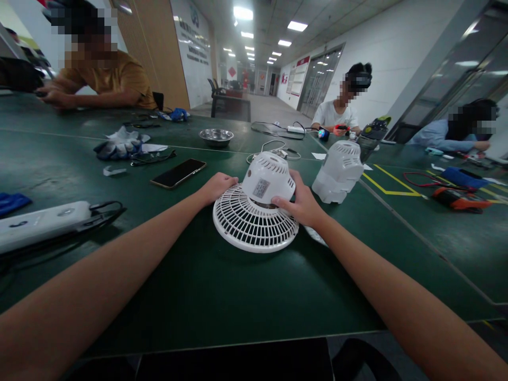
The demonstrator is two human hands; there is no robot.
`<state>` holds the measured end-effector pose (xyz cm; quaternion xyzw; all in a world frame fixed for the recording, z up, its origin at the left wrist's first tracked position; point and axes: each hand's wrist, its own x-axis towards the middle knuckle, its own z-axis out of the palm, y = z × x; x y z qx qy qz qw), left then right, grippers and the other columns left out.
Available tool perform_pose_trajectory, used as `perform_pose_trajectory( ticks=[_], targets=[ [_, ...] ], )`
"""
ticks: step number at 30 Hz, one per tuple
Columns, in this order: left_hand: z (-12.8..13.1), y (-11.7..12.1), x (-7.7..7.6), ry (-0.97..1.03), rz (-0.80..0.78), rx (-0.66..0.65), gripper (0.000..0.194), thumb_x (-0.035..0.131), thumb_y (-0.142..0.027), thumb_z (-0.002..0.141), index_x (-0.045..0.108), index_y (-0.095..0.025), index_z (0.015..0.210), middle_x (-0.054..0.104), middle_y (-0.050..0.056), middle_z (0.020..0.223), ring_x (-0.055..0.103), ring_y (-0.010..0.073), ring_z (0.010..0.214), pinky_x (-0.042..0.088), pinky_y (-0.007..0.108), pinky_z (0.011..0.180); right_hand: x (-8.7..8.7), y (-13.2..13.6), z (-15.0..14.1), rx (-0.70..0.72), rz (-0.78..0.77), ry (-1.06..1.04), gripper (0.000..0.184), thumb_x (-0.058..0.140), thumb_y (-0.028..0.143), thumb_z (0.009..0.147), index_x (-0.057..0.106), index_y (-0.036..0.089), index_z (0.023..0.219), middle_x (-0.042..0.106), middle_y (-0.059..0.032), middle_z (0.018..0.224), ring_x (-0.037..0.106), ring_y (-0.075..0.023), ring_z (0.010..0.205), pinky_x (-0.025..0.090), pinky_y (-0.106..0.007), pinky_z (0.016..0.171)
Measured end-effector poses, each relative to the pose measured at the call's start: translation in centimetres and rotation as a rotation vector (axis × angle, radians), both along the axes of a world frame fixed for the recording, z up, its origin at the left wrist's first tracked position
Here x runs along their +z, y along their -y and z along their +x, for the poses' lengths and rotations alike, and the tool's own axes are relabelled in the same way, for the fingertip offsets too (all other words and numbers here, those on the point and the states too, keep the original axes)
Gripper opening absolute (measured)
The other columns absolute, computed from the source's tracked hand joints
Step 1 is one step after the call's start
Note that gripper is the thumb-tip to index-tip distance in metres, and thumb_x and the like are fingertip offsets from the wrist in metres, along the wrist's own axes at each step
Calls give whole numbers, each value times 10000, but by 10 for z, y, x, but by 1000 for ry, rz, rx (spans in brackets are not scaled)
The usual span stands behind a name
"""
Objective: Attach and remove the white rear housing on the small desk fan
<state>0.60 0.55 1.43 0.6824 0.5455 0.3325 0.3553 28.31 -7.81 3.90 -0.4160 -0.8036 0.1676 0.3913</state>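
Observation:
A small white fan (257,211) lies face down on the green table (222,296), its round grille flat on the surface and its domed motor housing with a grey label pointing up. My left hand (216,186) grips the left rim of the grille, fingers curled over its edge. My right hand (304,203) is closed round the right side of the motor housing, thumb pressed near the label. A second white fan housing (339,172) stands just to the right, untouched.
A black phone (178,173) lies left of the fan, a white power strip (43,222) at far left, gloves (119,145) and a steel bowl (216,136) further back. A white cable (273,148) lies behind the fan. Three other people sit round the table; tools lie at right (456,197).

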Motion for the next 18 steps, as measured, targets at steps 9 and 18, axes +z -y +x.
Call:
perform_pose_trajectory(
  ticks=[9, 18],
  targets=[
    [-3, -6, -8, -29, 43, -74, 427, 548, -478, 886, 731, -139, 703, 679, 21, 638, 583, 174, 634, 392, 295, 632, 1, 1, 0, 5, -3, 2, 794, 734, 582, 808, 396, 243, 1441, 643, -148, 1330, 629, -395, 1192, 481, -635, 1031],
    [-2, -3, -5, -40, 56, -64, 427, 529, -433, 909, 708, -147, 647, 629, -3, 561, 522, 150, 572, 354, 294, 607, 0, -1, 0, -3, -12, -5, 784, 742, 559, 804, 400, 255, 1440, 661, -139, 1292, 642, -401, 1156, 490, -651, 1007]
  ],
)
